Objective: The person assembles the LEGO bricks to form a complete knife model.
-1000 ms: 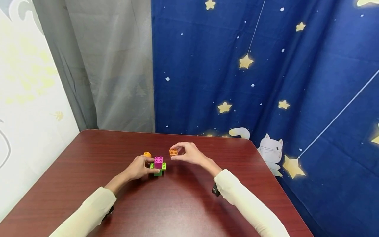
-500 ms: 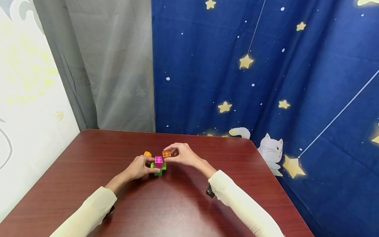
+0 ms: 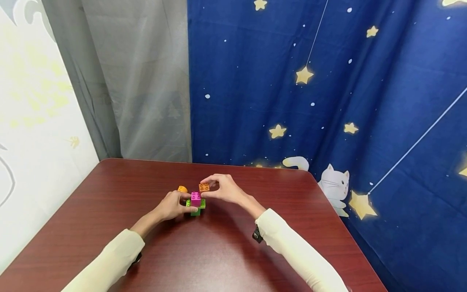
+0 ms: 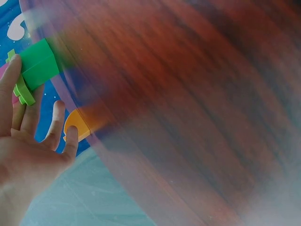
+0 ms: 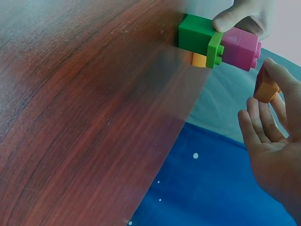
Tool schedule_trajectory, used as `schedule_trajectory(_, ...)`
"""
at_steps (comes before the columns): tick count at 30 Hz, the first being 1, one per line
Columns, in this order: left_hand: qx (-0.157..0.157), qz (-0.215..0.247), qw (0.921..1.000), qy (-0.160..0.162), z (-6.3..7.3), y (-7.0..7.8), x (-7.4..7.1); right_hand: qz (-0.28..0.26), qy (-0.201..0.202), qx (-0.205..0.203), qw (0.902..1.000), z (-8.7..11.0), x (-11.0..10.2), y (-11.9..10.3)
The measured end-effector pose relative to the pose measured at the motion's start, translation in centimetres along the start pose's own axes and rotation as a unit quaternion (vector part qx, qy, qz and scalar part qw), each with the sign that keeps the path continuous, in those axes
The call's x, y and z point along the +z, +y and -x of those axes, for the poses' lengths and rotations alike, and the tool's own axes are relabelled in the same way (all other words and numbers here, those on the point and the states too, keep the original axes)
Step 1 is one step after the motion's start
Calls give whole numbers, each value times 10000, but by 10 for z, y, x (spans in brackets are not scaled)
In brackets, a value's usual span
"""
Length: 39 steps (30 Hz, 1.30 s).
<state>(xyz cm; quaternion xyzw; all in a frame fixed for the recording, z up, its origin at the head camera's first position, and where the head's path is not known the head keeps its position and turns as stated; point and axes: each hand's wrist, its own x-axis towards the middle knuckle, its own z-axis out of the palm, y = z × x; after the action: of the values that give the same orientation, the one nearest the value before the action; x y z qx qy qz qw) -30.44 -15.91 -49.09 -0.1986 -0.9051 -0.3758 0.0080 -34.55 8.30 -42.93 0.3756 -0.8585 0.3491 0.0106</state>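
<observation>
A small stack of toy bricks stands on the table: a green brick (image 5: 195,34) at the bottom, a thin lime brick (image 5: 215,50) across it, and a pink brick (image 3: 196,198) on top. My left hand (image 3: 171,206) holds the stack between thumb and fingers from its left side. Just up and right of the pink brick, my right hand (image 3: 227,190) pinches an orange brick (image 3: 204,187) between thumb and fingertips. In the right wrist view that orange brick (image 5: 265,89) is apart from the pink studs. Behind the left hand's fingers sits a rounded yellow-orange brick (image 4: 78,125).
The dark red wooden table (image 3: 204,251) spreads around both hands. Past its far edge hang a grey curtain (image 3: 146,81) and a blue curtain (image 3: 248,81) printed with stars and a cat.
The right hand has carried the orange brick leftward, close to the pink brick. The left hand and the stack keep their place.
</observation>
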Motion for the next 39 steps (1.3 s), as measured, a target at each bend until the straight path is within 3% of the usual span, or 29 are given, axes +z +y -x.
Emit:
schedule_trajectory(15, 71, 38, 10000, -1, 0, -1, -2, 96, 39, -378, 9992, -7, 10, -4)
schedule_trajectory(29, 253, -28, 9996, 119, 1, 1, 0, 138, 42, -304, 9994, -7, 21, -8)
schedule_trajectory(39, 186, -28, 9997, 154, 2, 2, -1, 118, 78, -232, 9996, -7, 24, -5)
